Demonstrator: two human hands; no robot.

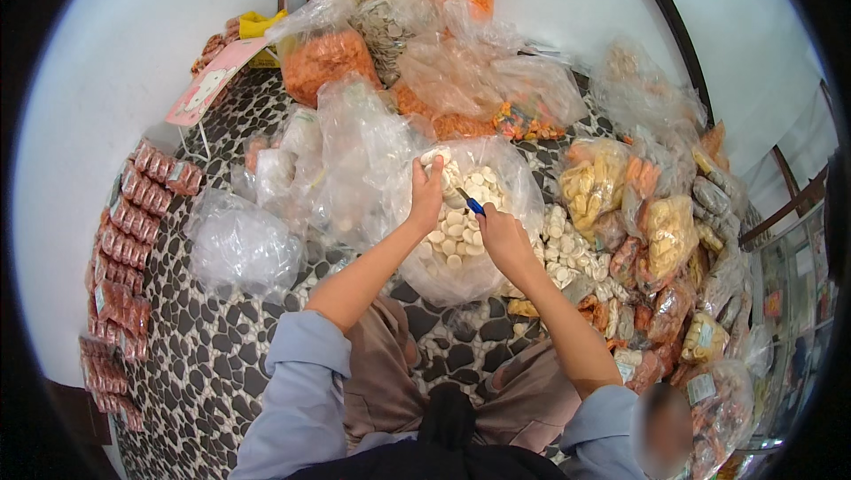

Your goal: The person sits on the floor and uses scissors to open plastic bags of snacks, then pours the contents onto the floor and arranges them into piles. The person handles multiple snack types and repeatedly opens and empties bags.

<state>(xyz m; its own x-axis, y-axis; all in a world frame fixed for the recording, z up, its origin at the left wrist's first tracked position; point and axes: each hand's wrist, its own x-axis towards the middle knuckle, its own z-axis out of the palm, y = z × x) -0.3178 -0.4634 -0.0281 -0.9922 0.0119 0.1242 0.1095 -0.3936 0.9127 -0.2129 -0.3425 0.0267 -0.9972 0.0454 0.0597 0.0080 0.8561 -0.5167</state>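
Note:
An open clear plastic bag (pixel 425 284) filled with round white chips (pixel 455 231) stands on the floor in front of me. Over its left part, my left hand (pixel 427 191) holds a small stack of the white chips (pixel 435 154) between thumb and fingers. My right hand (pixel 503 234) grips a blue-handled knife (pixel 473 205) above the chips, its blade pointing up and left toward my left hand. Blade and stack are apart. Just right of the bag, more packed white chips (pixel 565 247) lie beside other packets.
Large bags of orange snacks (pixel 329 61) stand at the back. Filled packets (pixel 668 234) are piled along the right. Clear plastic bags (pixel 246 240) lie at the left, beyond them rows of reddish packets (pixel 126 240) and a pink folding table (pixel 213 81).

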